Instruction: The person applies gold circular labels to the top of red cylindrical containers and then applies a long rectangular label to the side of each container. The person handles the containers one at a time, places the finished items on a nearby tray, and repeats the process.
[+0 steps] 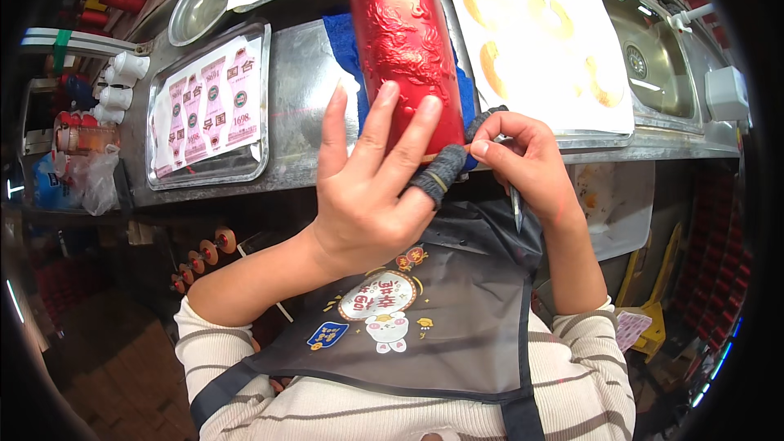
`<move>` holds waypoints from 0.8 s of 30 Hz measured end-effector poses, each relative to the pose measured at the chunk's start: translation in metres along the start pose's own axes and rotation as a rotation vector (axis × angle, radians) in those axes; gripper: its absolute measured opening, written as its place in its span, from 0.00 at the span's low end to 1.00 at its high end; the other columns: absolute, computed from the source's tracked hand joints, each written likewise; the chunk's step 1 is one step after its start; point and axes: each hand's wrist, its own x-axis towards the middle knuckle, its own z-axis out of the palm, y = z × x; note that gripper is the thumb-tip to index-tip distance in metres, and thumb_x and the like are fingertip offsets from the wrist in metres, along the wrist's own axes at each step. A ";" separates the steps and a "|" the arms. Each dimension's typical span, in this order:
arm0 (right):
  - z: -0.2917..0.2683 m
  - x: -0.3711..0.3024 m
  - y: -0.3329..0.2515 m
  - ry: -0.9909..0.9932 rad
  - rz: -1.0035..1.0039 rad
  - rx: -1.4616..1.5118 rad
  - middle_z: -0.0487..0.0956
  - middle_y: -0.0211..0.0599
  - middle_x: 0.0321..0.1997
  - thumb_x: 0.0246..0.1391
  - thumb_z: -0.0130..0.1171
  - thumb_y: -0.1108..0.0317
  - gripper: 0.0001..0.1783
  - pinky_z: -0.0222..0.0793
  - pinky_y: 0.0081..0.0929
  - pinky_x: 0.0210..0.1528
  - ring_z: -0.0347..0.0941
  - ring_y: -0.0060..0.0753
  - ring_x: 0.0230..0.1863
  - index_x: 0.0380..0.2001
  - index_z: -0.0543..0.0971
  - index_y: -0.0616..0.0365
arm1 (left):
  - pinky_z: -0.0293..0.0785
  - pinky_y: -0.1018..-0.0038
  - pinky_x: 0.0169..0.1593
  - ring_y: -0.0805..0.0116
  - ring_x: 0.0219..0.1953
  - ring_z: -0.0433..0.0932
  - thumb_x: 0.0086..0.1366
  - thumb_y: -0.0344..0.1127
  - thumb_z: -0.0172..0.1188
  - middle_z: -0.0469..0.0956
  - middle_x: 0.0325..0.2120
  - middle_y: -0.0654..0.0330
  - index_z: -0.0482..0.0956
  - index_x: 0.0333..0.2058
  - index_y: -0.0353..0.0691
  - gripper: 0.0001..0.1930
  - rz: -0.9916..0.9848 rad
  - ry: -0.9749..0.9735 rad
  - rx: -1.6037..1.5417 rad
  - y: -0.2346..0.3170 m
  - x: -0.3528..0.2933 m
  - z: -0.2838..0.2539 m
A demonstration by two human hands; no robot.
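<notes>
A red bottle [404, 49] with an embossed dragon-like relief lies on a blue cloth [345, 42] on the metal counter, its near end toward me. My left hand [371, 175] is over that end, fingers stretched apart, fingertips on or just above the red surface. Its thumb wears a dark grey finger sleeve [443, 173] and sits at the bottle's near edge. Right beside it, my right hand [523, 155] is closed, thumb and index finger pinched near a thin orange edge at the bottle's end. A slim pointed metal tool [516, 208] sticks out below its fingers.
To the left, a clear tray [263, 147] holds pink-and-white printed labels. A round metal bowl [204, 2] stands behind it. White paper [588, 0] with gold ring shapes lies to the right, before a sink [653, 57]. White cups [122, 73] and orange spools [208, 253] are at left.
</notes>
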 end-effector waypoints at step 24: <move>0.046 -0.004 0.000 0.278 -0.204 -0.238 0.69 0.34 0.35 0.55 0.72 0.56 0.26 0.64 0.23 0.29 0.64 0.19 0.28 0.39 0.66 0.60 | 0.50 0.33 0.67 0.40 0.63 0.73 0.47 0.32 0.77 0.71 0.62 0.39 0.85 0.45 0.37 0.23 -0.241 0.011 -0.220 -0.001 -0.047 0.002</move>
